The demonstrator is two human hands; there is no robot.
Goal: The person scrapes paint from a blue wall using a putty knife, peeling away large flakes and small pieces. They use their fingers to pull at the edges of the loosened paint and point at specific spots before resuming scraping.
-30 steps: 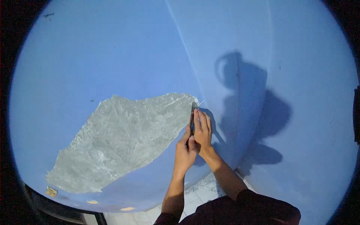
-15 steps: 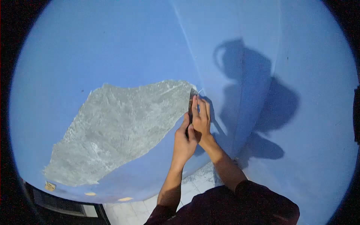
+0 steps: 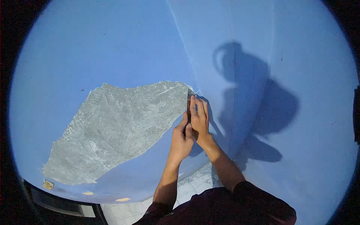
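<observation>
A dark, narrow scraper (image 3: 189,101) stands nearly upright against the wall, its tip at the right end of a bare grey patch (image 3: 120,123) where the blue paint is gone. My left hand (image 3: 182,141) is closed around its lower part, with the thumb and a finger pointing up along it. My right hand (image 3: 200,119) grips it from the right side, fingers stretched along the blade and pressed on it. The handle is mostly hidden by my hands. Fine pale flakes and lines edge the patch near the tip.
Blue wall (image 3: 112,41) surrounds the patch and bends at a corner to the right, where my shadow (image 3: 251,86) falls. Low on the wall are small yellowish chipped spots (image 3: 123,199). White floor tiles (image 3: 123,212) and a dark-framed object (image 3: 63,204) lie below.
The view has shifted slightly. Both hands and the scraper remain together at the patch's right end, with hardly any movement against the wall.
</observation>
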